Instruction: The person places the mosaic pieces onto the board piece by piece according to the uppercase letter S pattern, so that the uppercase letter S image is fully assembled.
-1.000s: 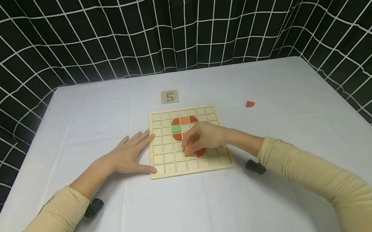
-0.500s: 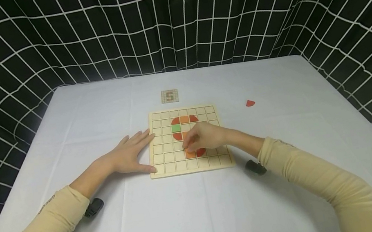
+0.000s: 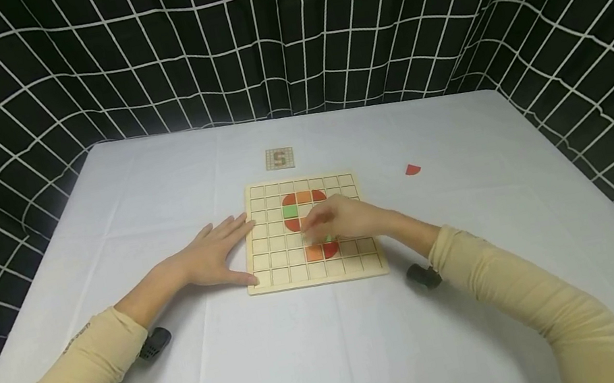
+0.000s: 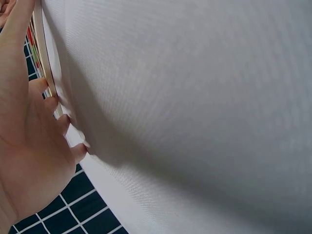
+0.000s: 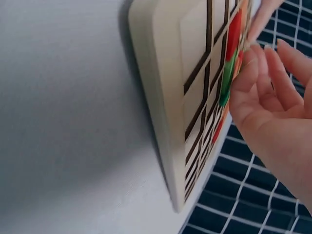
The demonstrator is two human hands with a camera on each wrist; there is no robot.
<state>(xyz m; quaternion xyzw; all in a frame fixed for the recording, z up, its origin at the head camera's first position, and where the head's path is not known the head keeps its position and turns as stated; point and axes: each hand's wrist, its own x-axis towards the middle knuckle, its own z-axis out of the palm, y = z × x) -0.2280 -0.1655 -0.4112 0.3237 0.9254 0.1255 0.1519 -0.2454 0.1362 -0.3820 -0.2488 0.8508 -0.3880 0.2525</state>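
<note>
A wooden grid board [image 3: 274, 278] lies on the white table, with red, orange and green tiles set in its cells. My left hand [image 3: 210, 258] rests spread at its left edge, thumb and fingertips touching the rim. Over the middle of the board is my right hand [image 3: 349, 218], slightly blurred, partly covering the tiles. Just below its fingers an orange square tile [image 3: 314, 254] sits beside a red quarter-circle tile [image 3: 331, 250]. A green square tile [image 3: 290, 211] shows farther up. In the right wrist view, the loosely bent fingers [image 5: 285, 78] show no tile between them.
Behind the board lies a small pattern card [image 3: 279, 158] with an S on a grid. A loose red quarter-circle tile [image 3: 413, 169] is on the table at the right. Black curtains [image 3: 279, 32] with white grid lines stand around the table.
My right hand has let go of the orange square tile, which now lies flat in its cell, and has lifted slightly up and away. The left hand has stayed in place.
</note>
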